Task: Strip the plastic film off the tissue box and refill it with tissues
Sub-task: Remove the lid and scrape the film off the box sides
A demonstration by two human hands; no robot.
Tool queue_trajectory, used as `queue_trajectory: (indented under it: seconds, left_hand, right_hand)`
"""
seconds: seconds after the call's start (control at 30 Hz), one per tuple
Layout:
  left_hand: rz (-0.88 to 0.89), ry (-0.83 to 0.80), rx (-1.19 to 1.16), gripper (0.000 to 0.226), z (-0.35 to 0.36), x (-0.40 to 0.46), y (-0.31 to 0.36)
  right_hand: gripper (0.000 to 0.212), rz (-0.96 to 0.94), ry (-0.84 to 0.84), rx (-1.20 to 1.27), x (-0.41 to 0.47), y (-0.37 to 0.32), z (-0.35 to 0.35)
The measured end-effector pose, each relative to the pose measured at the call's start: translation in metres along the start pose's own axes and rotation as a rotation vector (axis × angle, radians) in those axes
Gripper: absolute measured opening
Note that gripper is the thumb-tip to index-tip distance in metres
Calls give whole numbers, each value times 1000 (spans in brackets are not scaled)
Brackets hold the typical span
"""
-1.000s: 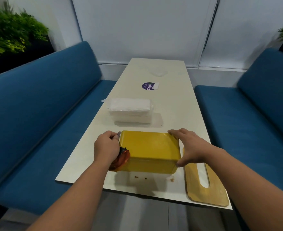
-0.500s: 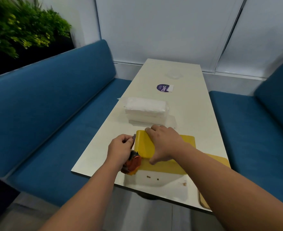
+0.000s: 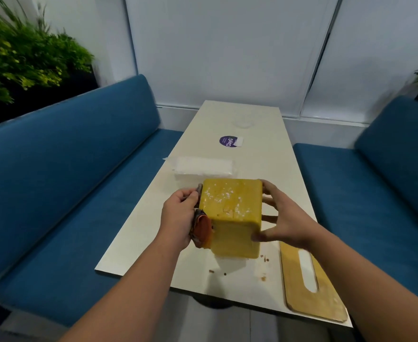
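Right hand (image 3: pixel 285 219) around tilted yellow tissue box (image 3: pixel 232 213), above table (image 3: pixel 252 124).

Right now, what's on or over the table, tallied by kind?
Yellow box, held in both hands: 1
Orange scraper, in the left hand: 1
Tissue pack: 1
Wooden lid with slot: 1
Purple sticker: 1
Total: 5

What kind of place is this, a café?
Probably a café or canteen booth: blue benches face each other across a long white table, with a branded sticker on it and plants behind.
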State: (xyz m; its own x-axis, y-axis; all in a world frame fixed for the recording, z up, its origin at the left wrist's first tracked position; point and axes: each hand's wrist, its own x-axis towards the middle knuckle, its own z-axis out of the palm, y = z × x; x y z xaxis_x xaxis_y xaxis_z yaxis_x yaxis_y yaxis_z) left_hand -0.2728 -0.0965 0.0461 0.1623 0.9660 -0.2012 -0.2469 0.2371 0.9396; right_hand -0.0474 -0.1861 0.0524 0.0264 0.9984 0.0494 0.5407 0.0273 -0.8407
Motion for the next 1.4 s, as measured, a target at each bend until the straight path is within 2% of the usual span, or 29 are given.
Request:
queue_trajectory:
  seconds: [0.13,0.4,0.5,0.63,0.9,1.07,1.23,1.4]
  left_hand:
    - [51,-6,101,11,9,-2,-3]
    - [223,-53,353,15,15,-7,-1]
    - [338,-86,522,11,9,-3,6]
    - [502,-79,718,12,-1,5,26]
    - [796,-312,1143,18,0,8,38]
    - [931,-417,1273,19,12,5,48]
    - [964,-615,1391,22,50,2,54]
    - [1020,-741,1469,25,93,-3,49]
  right_hand:
    - [121,22,14,47,-9,10,-1]
    - [119,62,29,-23,-9,9,-7]
    - [112,37,35,-44,-9,7,-11]
    - [113,6,25,-68,-11,6,-18]
    - [113,-35,10,-107,-17,5,-20]
    - [113,-44,45,-182,-22,7,-21]
    - [113,-54,60,-258,-22,5,-21]
    - [112,-55,79,-290,-21,3,-21]
